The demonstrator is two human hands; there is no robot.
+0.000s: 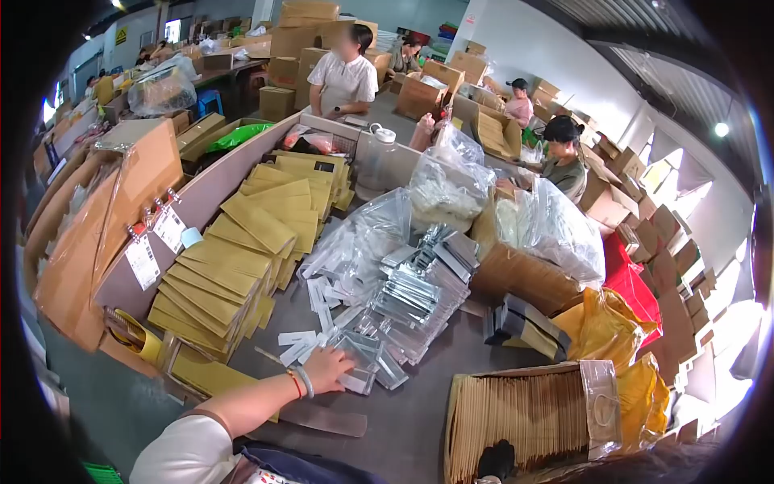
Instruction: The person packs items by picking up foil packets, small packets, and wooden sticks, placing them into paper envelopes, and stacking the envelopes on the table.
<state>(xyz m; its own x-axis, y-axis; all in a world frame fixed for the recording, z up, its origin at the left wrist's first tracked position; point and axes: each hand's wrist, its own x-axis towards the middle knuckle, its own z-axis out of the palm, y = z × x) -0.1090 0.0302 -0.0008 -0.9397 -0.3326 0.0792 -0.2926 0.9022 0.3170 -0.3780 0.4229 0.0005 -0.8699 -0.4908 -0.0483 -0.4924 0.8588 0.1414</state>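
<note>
My left hand [329, 369], with a red cord and a pale band at the wrist, is at the near edge of a pile of clear plastic packets [407, 298]. Its fingers are bent over one clear plastic packet [360, 377] and appear to grip it. White paper strips [298, 343] lie just beyond the hand. At the bottom edge, a black shape that looks like my gloved right hand [496, 461] rests against a box of brown envelopes [524, 415]; its fingers cannot be made out.
Stacked yellow-brown envelopes [218, 282] fan out on the left, inside the table's raised rim [121, 282]. A water bottle [377, 161] and bulging plastic bags [451, 181] stand farther back. Yellow bags [613, 323] lie right. Several people work beyond, among cartons.
</note>
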